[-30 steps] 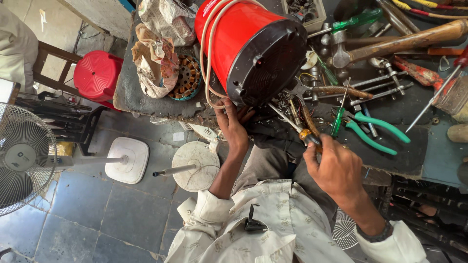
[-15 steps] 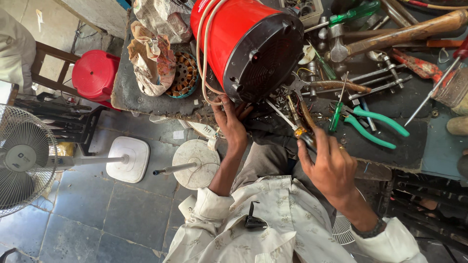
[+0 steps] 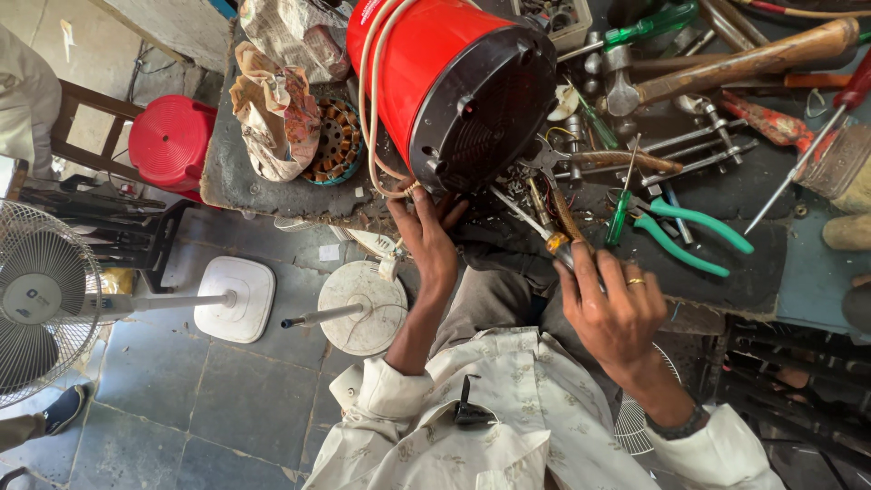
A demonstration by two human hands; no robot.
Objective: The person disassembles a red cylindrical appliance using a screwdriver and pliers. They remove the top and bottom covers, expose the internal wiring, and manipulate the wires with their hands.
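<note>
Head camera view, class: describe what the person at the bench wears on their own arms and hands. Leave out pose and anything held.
Both arms wear long sleeves of a cream shirt with a faint small pattern, rolled up: the left sleeve to near the elbow, the right sleeve to the forearm. The left hand is bare. The right hand has a gold-coloured ring on one finger and a dark band at the wrist.

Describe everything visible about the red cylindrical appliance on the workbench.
The red appliance is a glossy drum-shaped body lying on its side on the workbench, its black vented base facing the person. The base looks like plastic, with slots and small feet. A cream cable loops down its left side. The left hand touches the lower edge of the base; the right hand, apart from it, holds a tool pointed towards the base.
</note>
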